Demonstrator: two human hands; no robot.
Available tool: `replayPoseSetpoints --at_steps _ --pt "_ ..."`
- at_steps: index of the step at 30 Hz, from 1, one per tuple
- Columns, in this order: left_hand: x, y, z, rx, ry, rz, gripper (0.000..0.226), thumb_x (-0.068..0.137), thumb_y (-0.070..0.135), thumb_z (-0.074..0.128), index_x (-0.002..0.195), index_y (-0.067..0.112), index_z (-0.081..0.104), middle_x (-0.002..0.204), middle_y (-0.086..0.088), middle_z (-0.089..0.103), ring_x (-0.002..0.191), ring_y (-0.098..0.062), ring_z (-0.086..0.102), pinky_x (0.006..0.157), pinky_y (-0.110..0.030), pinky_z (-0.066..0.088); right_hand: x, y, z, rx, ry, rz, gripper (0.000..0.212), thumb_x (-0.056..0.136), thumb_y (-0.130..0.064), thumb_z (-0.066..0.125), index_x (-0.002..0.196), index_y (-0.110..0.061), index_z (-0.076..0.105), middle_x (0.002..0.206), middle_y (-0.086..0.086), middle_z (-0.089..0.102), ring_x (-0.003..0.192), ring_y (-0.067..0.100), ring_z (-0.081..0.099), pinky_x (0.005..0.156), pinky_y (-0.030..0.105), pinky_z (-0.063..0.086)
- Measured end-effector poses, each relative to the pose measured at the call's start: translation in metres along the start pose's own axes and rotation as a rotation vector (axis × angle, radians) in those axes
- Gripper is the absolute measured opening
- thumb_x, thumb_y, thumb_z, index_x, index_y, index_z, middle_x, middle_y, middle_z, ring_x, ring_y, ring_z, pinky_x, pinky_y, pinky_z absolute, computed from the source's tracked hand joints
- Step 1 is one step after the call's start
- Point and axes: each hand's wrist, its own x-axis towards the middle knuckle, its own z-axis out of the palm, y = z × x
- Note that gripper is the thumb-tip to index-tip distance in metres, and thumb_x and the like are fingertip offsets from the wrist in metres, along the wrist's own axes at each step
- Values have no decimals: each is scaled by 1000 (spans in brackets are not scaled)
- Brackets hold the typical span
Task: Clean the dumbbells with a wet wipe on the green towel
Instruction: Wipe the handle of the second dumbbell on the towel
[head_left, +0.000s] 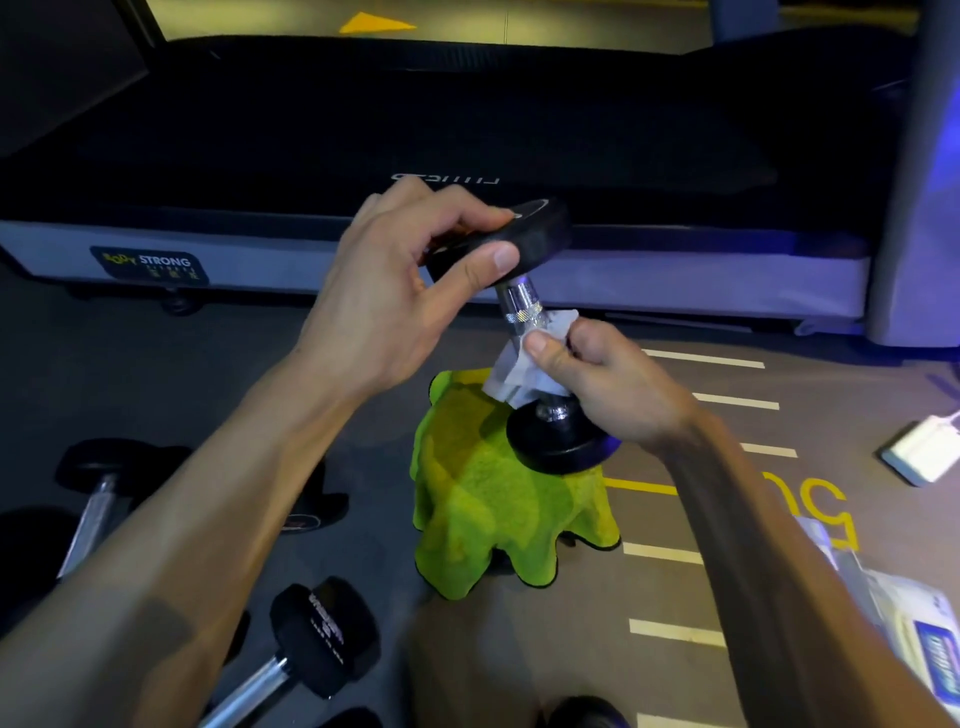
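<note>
- Two hands share one dumbbell (530, 332), which stands on end on the green towel (483, 499): its lower head sits on the towel's top, toward the side nearest the right forearm, and its upper head is raised above the towel and leans away toward the treadmill (467, 135).
- Its long axis runs nearly upright, tilted so the top end points up and a little to the left of the lower end.
- Left hand (395, 291) holds the upper head, thumb curled against the rim and fingers over the flat face, steadying the tilt.
- Right hand (597, 374) has the wet wipe (511, 371) wrapped round the chrome handle just above the towel, thumb and fingers pinching it closed.
- To do this step well, I would keep the lower head planted on the towel as a pivot, squeeze the wipe all round the knurling, and run it along the bar while the top hand turns the weight.
- More dumbbells (311, 644) lie on the floor left of the towel, seemingly waiting.
</note>
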Motion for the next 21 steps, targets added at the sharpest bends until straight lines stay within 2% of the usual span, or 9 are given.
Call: replayPoseSetpoints --at_steps 2,5,9,12,14,16,17,18,21 --pt "2 1 1 10 -8 3 30 97 50 64 120 33 72 103 0 61 107 -25 60 94 -50 51 0 4 0 -3 22 18 47 100 -51 51 95 -6 65 83 7 68 80 14 57 79 51 51" --pt "4 5 3 14 -22 13 31 96 51 64 120 33 72 103 0 60 107 -25 59 95 -46 50 -5 7 -2 28 78 29 38 104 -40 53 80 -13 65 71 -9 66 69 4 58 67 33 47" --pt "7 7 5 25 -22 14 31 95 51 64 120 33 72 102 0 60 105 -23 59 93 -42 50 -12 3 5 -127 169 -98 9 101 -22 58 109 -22 64 91 -13 68 84 8 60 77 31 43" --pt "9 7 6 39 -15 1 32 93 52 65 117 31 73 102 -2 60 104 -26 60 92 -47 50 -8 -1 20 -258 239 25 27 97 -19 63 120 -15 50 97 -4 61 84 19 52 68 31 32" --pt "9 8 6 48 -13 5 33 92 52 64 115 30 73 102 -3 60 103 -27 60 91 -49 50 -8 -4 35 -307 319 117 23 96 -13 58 115 -13 47 97 8 60 84 29 58 67 33 37" --pt "8 9 6 54 -16 0 33 93 52 63 116 30 73 102 -3 60 104 -27 59 91 -49 50 -10 -19 37 -374 211 267 21 95 -10 49 114 -16 53 89 13 48 77 25 51 61 30 30" --pt "8 9 7 52 -13 -4 32 93 52 63 116 31 72 102 -4 60 104 -26 59 91 -48 50 -5 -15 39 -530 315 240 21 96 -9 46 114 -16 55 89 11 44 77 21 44 61 30 26" --pt "8 8 7 46 -9 -6 32 93 52 63 116 31 72 102 -3 60 104 -26 59 91 -48 50 -1 -14 46 -343 320 321 17 99 -9 45 114 -13 53 91 13 47 78 21 42 61 31 27" --pt "10 7 8 29 -7 -7 32 93 52 63 116 31 73 102 0 59 105 -26 59 92 -46 50 7 -2 28 -22 246 126 18 103 -25 55 111 -12 47 98 2 65 85 19 57 70 33 40"
